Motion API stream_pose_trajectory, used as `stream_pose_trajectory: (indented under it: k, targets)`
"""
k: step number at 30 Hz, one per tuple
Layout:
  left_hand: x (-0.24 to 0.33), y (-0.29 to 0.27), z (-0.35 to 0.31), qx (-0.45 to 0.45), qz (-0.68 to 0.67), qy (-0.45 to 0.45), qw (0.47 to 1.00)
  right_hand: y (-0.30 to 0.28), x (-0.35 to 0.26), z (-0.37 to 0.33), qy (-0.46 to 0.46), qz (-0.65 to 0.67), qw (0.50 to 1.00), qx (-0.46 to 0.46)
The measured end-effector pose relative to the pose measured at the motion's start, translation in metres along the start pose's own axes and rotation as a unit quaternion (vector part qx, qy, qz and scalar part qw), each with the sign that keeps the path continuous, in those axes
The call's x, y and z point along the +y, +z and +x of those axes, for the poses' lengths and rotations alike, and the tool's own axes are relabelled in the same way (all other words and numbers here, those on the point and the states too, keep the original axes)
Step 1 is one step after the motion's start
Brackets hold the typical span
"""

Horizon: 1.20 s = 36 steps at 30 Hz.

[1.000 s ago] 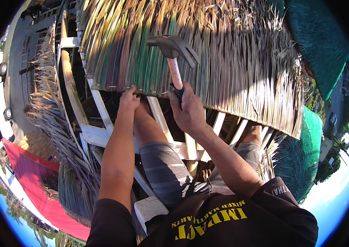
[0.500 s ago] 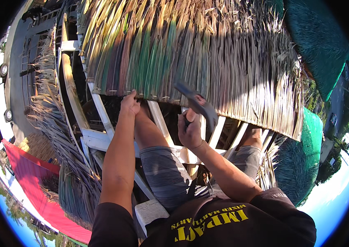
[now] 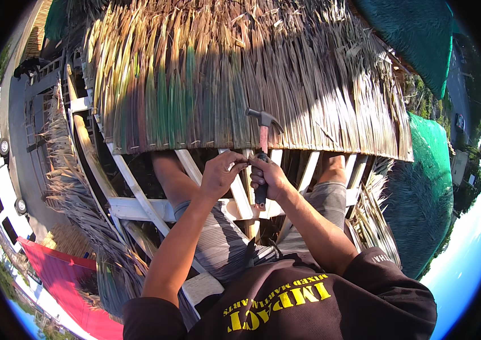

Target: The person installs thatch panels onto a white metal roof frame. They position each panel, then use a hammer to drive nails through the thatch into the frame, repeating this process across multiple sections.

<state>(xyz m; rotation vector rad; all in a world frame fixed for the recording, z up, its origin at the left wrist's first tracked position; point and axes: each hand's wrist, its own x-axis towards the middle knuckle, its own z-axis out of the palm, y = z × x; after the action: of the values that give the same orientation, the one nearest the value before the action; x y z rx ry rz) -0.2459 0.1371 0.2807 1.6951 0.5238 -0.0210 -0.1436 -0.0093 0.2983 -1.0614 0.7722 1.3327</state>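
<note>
A claw hammer (image 3: pixel 263 129) stands upright in my right hand (image 3: pixel 268 180), its head up over the lower edge of the palm-leaf thatch (image 3: pixel 240 107). The fingers wrap its black grip. My left hand (image 3: pixel 220 174) is closed in a pinch, its fingertips meeting my right thumb and forefinger beside the handle. Whatever lies between those fingertips is too small to make out. Both hands are just below the thatch edge, above the white wooden rafters (image 3: pixel 189 165).
My legs are astride the open roof frame, with a white crossbeam (image 3: pixel 166 209) beneath. Loose dry leaves (image 3: pixel 76 187) hang at the left. A red metal roof (image 3: pixel 62 277) lies lower left, green-covered thatch (image 3: pixel 422 187) at the right. White vehicles (image 3: pixel 2 192) stand below.
My left hand has let go of the thatch edge and come right to my right hand's fingertips. The hammer, tilted and blurred before, is now upright. The view has shifted slightly.
</note>
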Motion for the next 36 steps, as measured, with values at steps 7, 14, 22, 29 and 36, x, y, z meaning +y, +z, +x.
stream_pose_trajectory:
  k: [7,14,22,29,36]
  targets:
    - [-0.026,0.072,0.013,0.067,-0.102,-0.049,0.991,-0.053,0.006,-0.003,-0.023,-0.071,0.995,0.064]
    - [-0.091,0.084,0.045,0.116,0.111,-0.08,0.984,-0.093,0.006,-0.006,-0.185,-0.572,0.785,0.148]
    - [-0.109,0.1,0.057,0.087,0.288,-0.079,0.95,-0.09,0.006,-0.031,-0.276,-0.597,0.746,0.104]
    - [-0.109,0.099,0.056,0.105,0.292,-0.068,0.948,-0.088,0.005,-0.012,-0.183,-0.648,0.732,0.105]
    - [-0.112,0.097,0.058,0.073,0.313,-0.085,0.943,-0.094,0.005,-0.009,-0.187,-0.643,0.734,0.111]
